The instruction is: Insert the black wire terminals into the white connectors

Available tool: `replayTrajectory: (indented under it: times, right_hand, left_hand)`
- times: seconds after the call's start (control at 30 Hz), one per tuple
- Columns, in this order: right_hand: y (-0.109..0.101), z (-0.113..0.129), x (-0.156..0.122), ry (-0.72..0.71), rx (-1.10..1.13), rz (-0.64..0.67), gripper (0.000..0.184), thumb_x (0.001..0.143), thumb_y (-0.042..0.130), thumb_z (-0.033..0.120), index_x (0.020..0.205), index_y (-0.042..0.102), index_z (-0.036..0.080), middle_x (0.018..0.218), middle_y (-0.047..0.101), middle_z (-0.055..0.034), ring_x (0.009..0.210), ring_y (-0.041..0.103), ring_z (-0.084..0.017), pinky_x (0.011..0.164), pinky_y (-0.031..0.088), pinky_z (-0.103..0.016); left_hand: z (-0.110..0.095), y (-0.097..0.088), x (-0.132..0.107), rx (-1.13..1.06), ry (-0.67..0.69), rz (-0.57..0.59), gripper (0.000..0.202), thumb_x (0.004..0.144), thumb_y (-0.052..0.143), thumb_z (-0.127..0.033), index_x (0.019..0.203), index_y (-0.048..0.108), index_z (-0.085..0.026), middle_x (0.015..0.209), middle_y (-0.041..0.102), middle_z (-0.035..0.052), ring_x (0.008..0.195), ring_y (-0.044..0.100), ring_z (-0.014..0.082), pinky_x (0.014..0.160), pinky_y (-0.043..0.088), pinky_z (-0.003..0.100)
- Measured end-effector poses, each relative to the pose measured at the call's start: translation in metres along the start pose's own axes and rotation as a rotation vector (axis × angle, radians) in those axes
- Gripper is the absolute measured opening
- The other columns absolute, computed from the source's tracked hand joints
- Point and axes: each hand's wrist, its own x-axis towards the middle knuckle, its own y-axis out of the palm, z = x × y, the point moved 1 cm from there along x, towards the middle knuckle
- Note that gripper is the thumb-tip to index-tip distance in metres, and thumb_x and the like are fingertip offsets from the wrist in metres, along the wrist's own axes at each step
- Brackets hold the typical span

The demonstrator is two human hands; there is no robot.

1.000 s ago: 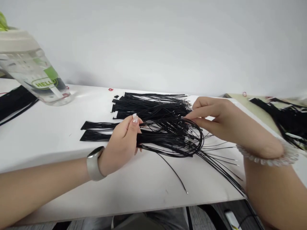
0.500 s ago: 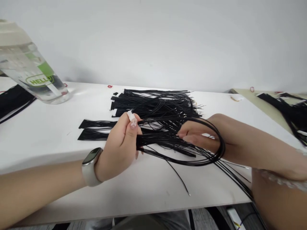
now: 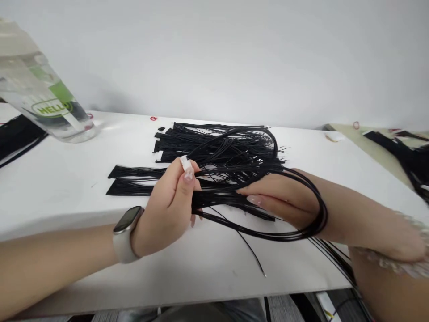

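Observation:
My left hand (image 3: pixel 166 210) is shut on a bundle of thin black wires (image 3: pixel 214 200), with a small white tag or connector (image 3: pixel 185 163) showing at the fingertips. My right hand (image 3: pixel 278 199) lies with its fingers together among the same wires. A wide loop of wire (image 3: pixel 322 219) curves over and around it near the wrist. Whether its fingers pinch any wire is hidden. Behind both hands, a large black wire pile (image 3: pixel 217 145) and flat wire bundles (image 3: pixel 134 188) rest on the white table (image 3: pixel 56 192).
A clear water bottle (image 3: pixel 43 85) with a green "HELLO" label tilts at the upper left, close to the camera. More black wires lie at the far left (image 3: pixel 20 134) and on a pale board (image 3: pixel 405 156) at the right. Small red rubber bands (image 3: pixel 153 118) dot the table.
My right hand has moved right and downward, and the wire loop around it has widened. My left hand stays almost still, gripping the bundle.

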Motion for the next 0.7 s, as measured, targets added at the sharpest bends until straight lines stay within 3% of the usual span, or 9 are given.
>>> replayTrajectory:
  times: [0.13,0.3,0.5,0.7]
  right_hand:
    - [0.012,0.006,0.016,-0.089,0.077,-0.049,0.027,0.091,0.033,0.028,0.095,0.058,0.018,0.085,0.063,-0.0012,0.069,0.054,-0.010,0.063,0.038,-0.023]
    - [0.030,0.009,0.017,-0.091,0.167,0.154,0.027,0.089,0.037,0.032,0.085,0.059,0.017,0.070,0.060,0.0006,0.062,0.050,-0.008,0.058,0.034,-0.021]
    - [0.038,0.015,0.015,0.008,-0.043,0.003,0.022,0.087,0.038,0.023,0.084,0.060,0.017,0.067,0.059,-0.0013,0.057,0.050,-0.009,0.055,0.032,-0.021]
    - [0.029,0.016,0.015,-0.029,0.150,0.076,0.029,0.089,0.034,0.029,0.082,0.060,0.017,0.062,0.057,-0.0001,0.054,0.048,-0.007,0.052,0.032,-0.020]
  left_hand:
    - [0.000,-0.001,-0.005,-0.060,-0.056,0.083,0.033,0.079,0.034,-0.058,0.089,0.042,-0.027,0.069,0.051,-0.0024,0.033,0.043,0.0046,0.025,0.038,0.016]
    - [-0.004,-0.002,-0.004,-0.043,-0.056,0.098,0.033,0.080,0.036,-0.057,0.087,0.044,-0.026,0.068,0.052,-0.0022,0.033,0.040,0.0039,0.027,0.036,0.016]
    - [-0.008,0.000,0.002,0.000,-0.155,0.032,0.033,0.081,0.039,-0.054,0.085,0.048,-0.023,0.065,0.049,-0.0026,0.040,0.042,0.0053,0.031,0.038,0.014]
    - [-0.008,0.001,-0.002,-0.051,-0.073,0.029,0.030,0.082,0.037,-0.051,0.086,0.047,-0.023,0.061,0.047,-0.0040,0.033,0.035,0.0041,0.027,0.030,0.016]
